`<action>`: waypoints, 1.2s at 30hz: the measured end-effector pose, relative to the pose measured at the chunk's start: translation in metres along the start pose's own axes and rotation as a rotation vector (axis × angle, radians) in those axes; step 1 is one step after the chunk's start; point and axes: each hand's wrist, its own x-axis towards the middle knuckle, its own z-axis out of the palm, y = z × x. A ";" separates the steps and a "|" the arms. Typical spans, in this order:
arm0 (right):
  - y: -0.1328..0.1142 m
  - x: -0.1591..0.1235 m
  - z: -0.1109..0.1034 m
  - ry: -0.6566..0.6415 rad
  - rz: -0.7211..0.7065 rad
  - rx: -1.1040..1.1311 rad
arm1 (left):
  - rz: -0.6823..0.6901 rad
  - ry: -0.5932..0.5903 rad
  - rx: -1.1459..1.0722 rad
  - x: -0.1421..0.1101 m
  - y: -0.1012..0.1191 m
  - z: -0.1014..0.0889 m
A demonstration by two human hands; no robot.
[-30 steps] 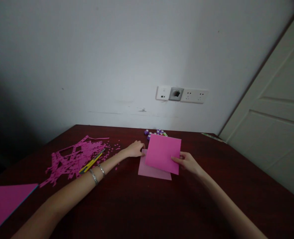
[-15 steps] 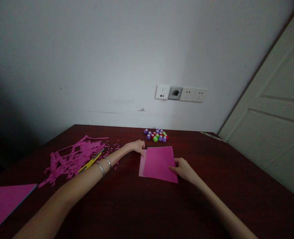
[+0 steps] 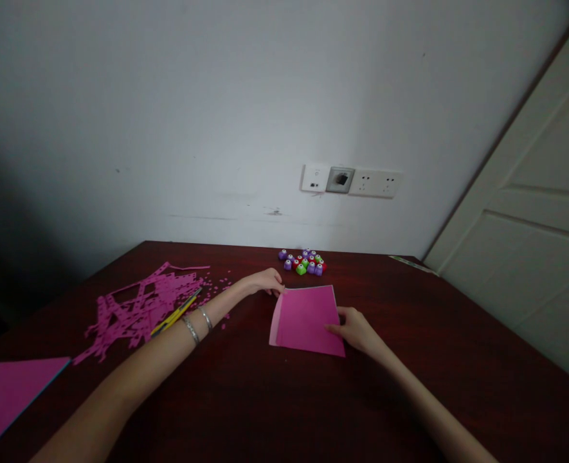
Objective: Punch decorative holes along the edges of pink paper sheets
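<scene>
A pink sheet of paper (image 3: pixel 307 319) lies folded over on the dark wooden table (image 3: pixel 274 399), with a paler strip showing along its left edge. My left hand (image 3: pixel 265 281) pinches the sheet's far left corner, fingers closed on it. My right hand (image 3: pixel 356 329) presses and grips the sheet's right edge near the front. A cluster of small purple, green and red craft punches (image 3: pixel 303 262) sits just behind the paper.
A heap of pink paper strips and scraps (image 3: pixel 139 305) lies at the left, with a yellow utility knife (image 3: pixel 175 313) on it. A pink sheet stack (image 3: pixel 9 392) is at the front left corner. Wall sockets (image 3: pixel 349 182) and a door (image 3: pixel 535 257) stand behind.
The raised upper flap of the pink sheet has come down flat onto the lower layer. My right hand moved toward me with it; my left hand shifted slightly right onto the corner.
</scene>
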 end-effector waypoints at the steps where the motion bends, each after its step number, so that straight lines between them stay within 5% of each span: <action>1: 0.001 0.000 0.000 0.004 -0.002 0.020 | -0.014 0.016 -0.127 -0.003 0.000 0.003; 6: 0.005 0.002 0.003 0.038 -0.030 0.140 | -0.027 0.169 -0.828 -0.019 0.005 0.025; 13: -0.003 0.004 0.006 0.173 0.086 0.296 | 0.197 0.124 -1.068 -0.038 0.024 0.036; 21: -0.021 0.012 -0.008 0.192 -0.083 0.365 | 0.418 0.208 -1.047 -0.051 0.046 0.017; 36: -0.015 0.020 0.004 0.188 -0.143 0.262 | 0.333 0.414 -0.689 -0.045 0.018 0.052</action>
